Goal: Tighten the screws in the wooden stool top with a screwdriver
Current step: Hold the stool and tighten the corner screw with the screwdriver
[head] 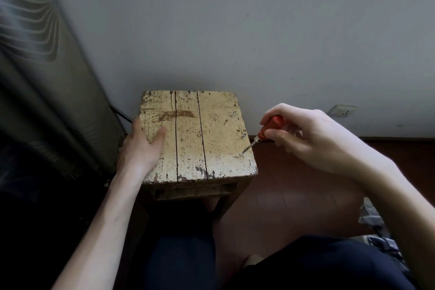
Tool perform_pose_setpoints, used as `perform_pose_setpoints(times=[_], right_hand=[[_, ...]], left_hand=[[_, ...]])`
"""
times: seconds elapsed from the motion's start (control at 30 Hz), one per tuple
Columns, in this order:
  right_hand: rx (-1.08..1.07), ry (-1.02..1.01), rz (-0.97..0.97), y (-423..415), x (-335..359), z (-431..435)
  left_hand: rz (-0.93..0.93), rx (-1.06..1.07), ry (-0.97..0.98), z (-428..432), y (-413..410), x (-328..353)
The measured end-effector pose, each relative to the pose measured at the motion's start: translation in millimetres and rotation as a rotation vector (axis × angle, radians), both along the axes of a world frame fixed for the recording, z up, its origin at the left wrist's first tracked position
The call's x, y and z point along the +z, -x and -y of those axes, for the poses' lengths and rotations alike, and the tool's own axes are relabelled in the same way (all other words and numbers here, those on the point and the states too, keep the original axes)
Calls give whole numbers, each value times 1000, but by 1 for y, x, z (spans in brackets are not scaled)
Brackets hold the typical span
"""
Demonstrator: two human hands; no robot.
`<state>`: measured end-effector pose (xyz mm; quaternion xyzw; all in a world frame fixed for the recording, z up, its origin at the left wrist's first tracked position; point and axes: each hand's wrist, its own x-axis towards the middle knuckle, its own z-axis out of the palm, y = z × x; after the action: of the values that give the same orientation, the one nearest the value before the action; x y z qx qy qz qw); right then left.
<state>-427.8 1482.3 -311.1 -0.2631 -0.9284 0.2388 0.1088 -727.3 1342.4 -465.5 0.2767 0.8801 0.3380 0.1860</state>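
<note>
My right hand (pixel 310 139) is at centre right of the frame, fingers curled tight round the red handle of the screwdriver (pixel 266 129). Its shaft slants down and left to a screw (pixel 242 152) near the lower right corner of the stool top (pixel 188 136). My left hand (pixel 141 146) clasps the top's left edge with the thumb flat on the wood; the other fingers are out of sight over the side. The stool stands mid-frame against the wall. I'd bring the shaft more upright, in line with the screw. Then I'd press down firmly so the tip stays seated and turn in short strokes, bracing with the left hand. A second screw (pixel 244 135) sits just above, along the right edge.
</note>
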Motion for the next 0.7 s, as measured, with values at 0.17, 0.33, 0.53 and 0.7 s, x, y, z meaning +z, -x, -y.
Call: perform_pose_setpoints(times=[0.17, 0.33, 0.53, 0.7], right_hand=[[-45, -61, -45, 3, -5, 3], [-114, -171, -148, 8, -17, 8], [-141, -176, -183, 10, -26, 15], [-33, -150, -91, 5, -15, 14]], left_hand=[[-2, 1, -6, -1, 1, -1], [4, 2, 5, -1, 1, -3], [-1, 8, 0, -1, 2, -4], [-3, 15, 8, -1, 1, -4]])
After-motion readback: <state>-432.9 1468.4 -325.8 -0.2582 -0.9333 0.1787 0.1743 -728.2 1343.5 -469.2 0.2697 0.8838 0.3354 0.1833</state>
